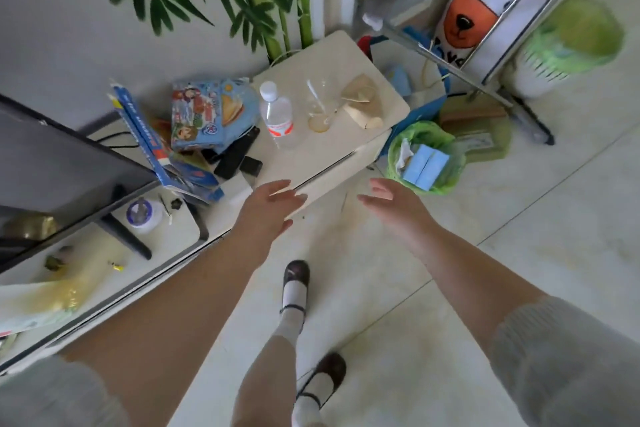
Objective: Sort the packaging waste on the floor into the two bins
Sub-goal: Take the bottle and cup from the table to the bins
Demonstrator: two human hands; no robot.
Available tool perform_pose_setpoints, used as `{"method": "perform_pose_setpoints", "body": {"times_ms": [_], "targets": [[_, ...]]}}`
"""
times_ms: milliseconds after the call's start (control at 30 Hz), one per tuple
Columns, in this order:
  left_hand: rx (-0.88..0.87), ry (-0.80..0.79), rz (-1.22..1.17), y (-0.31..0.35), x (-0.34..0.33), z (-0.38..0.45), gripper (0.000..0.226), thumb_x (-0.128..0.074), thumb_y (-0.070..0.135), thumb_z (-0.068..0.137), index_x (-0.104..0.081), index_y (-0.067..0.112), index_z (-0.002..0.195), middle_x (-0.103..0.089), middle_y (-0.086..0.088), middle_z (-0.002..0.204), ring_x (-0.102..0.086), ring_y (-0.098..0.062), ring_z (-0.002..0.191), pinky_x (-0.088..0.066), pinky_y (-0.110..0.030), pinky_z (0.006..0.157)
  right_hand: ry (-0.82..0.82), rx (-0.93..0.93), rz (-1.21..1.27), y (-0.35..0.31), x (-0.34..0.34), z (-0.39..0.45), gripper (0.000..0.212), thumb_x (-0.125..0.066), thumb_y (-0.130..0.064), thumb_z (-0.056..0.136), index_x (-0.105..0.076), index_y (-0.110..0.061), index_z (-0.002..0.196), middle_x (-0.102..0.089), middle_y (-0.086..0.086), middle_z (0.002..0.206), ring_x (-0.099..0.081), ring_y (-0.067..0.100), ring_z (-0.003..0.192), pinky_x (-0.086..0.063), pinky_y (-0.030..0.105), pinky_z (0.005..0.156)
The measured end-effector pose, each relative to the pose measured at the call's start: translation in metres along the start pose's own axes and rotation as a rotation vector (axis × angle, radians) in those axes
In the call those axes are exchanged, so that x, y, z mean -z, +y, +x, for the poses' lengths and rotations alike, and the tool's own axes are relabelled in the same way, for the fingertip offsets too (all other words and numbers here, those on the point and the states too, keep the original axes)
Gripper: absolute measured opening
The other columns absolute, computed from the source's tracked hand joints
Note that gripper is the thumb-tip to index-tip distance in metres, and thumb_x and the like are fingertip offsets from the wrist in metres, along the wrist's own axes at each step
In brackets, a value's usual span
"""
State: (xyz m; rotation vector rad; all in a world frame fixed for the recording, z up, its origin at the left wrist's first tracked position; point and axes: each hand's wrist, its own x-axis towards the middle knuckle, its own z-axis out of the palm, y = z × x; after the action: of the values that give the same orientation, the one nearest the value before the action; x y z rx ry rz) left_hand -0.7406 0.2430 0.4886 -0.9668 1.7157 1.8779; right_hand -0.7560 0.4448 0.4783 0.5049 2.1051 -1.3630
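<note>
A small bin lined with a green bag (394, 152) stands on the floor just right of the low cabinet; a light blue carton (424, 168) and crumpled white paper lie inside it. A second, white bin with a green liner (571, 42) stands at the far right, blurred. My left hand (268, 206) reaches forward over the cabinet's front edge with fingers relaxed, holding nothing. My right hand (391, 206) is stretched out over the floor, fingers loose and empty, just left of the near bin.
The low white cabinet (311, 163) carries a plastic water bottle (277, 114), a clear glass (320, 107), brown paper (362, 102), cartoon-printed boxes (204, 114), a blue box (152, 146) and a dark screen (52, 163). A metal rack (485, 73) and bear-printed tube (474, 10) stand behind. My feet (298, 288) are on pale tiles.
</note>
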Motion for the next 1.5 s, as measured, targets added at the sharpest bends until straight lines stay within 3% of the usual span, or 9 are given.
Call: {"method": "perform_pose_setpoints", "body": {"times_ms": [167,367,533,667,833,1033,1133,1333,1500], "targets": [[-0.088,0.203,0.037,0.018,0.004,0.063,0.065,-0.074,0.023,0.078,-0.042,0.020,0.135,-0.049,0.000,0.132,-0.051,-0.016,0.117,-0.042,-0.036,0.102,-0.008,0.138,-0.250,-0.027,0.003,0.075,0.068,-0.066,-0.033,0.084,-0.035,-0.020,0.142,-0.039,0.005,0.146,-0.039,0.018,0.134,-0.035,0.033,0.107],[-0.208,0.354,0.227,0.060,-0.004,0.142,0.101,-0.078,0.042,0.069,-0.014,0.035,0.146,-0.025,0.004,0.151,-0.028,-0.018,0.136,-0.030,-0.042,0.110,0.069,0.406,-0.780,-0.073,0.002,0.170,0.103,-0.071,-0.040,0.078,-0.004,-0.011,0.150,-0.005,0.014,0.158,-0.010,0.028,0.145,-0.017,0.034,0.115],[-0.234,0.336,0.285,0.089,-0.016,0.186,0.107,-0.079,0.041,0.067,-0.008,0.037,0.147,-0.020,-0.001,0.154,-0.028,-0.021,0.137,-0.024,-0.039,0.112,-0.013,0.594,-1.071,-0.107,0.005,0.232,0.107,-0.071,-0.044,0.076,-0.001,-0.011,0.150,0.003,0.015,0.158,-0.002,0.029,0.147,-0.012,0.040,0.119],[-0.197,0.371,0.282,0.083,-0.027,0.201,0.079,-0.077,0.039,0.070,-0.035,0.034,0.137,-0.046,0.004,0.130,-0.047,-0.016,0.117,-0.041,-0.033,0.098,-0.176,0.682,-1.219,-0.115,0.000,0.270,0.112,-0.072,-0.048,0.073,0.005,-0.019,0.150,0.008,0.009,0.159,0.003,0.026,0.147,-0.017,0.048,0.118],[-0.247,0.481,0.238,0.063,-0.043,0.186,0.050,-0.076,0.033,0.074,-0.051,0.037,0.116,-0.050,0.011,0.114,-0.051,-0.010,0.105,-0.044,-0.025,0.088,-0.316,0.803,-1.368,-0.113,-0.006,0.288,0.109,-0.073,-0.044,0.074,0.000,-0.020,0.150,-0.001,0.011,0.158,-0.004,0.028,0.147,-0.026,0.047,0.115],[-0.146,0.636,-0.071,0.023,-0.058,0.125,0.045,-0.077,0.024,0.075,-0.055,0.028,0.114,-0.055,0.011,0.100,-0.052,-0.005,0.089,-0.040,-0.012,0.072,-0.406,0.715,-1.318,-0.111,-0.008,0.260,0.109,-0.074,-0.042,0.074,0.004,-0.028,0.149,-0.004,0.012,0.152,-0.012,0.029,0.142,-0.028,0.039,0.111],[-0.070,0.702,-0.210,0.000,-0.050,0.082,0.044,-0.076,0.026,0.075,-0.054,0.032,0.112,-0.056,0.013,0.098,-0.053,-0.007,0.091,-0.045,-0.023,0.080,-0.475,0.716,-1.280,-0.106,-0.014,0.215,0.113,-0.075,-0.043,0.071,0.005,-0.028,0.149,-0.001,0.012,0.155,-0.007,0.028,0.143,-0.020,0.039,0.114],[0.028,0.886,-0.547,-0.056,-0.004,-0.019,0.045,-0.077,0.027,0.075,-0.055,0.031,0.114,-0.062,0.008,0.099,-0.058,-0.011,0.093,-0.042,-0.017,0.067,-0.712,0.902,-1.322,-0.109,-0.059,0.091,0.115,-0.079,-0.044,0.067,-0.002,-0.024,0.150,-0.010,0.012,0.154,-0.010,0.028,0.142,-0.024,0.037,0.115],[0.007,1.025,-0.689,-0.111,0.065,-0.107,0.046,-0.076,0.027,0.076,-0.054,0.030,0.116,-0.063,0.009,0.098,-0.059,-0.009,0.090,-0.043,-0.017,0.069,-0.805,1.087,-1.352,-0.109,-0.157,-0.009,0.113,-0.079,-0.046,0.064,-0.010,-0.022,0.150,-0.012,0.011,0.153,-0.011,0.026,0.142,-0.019,0.032,0.114]]}}
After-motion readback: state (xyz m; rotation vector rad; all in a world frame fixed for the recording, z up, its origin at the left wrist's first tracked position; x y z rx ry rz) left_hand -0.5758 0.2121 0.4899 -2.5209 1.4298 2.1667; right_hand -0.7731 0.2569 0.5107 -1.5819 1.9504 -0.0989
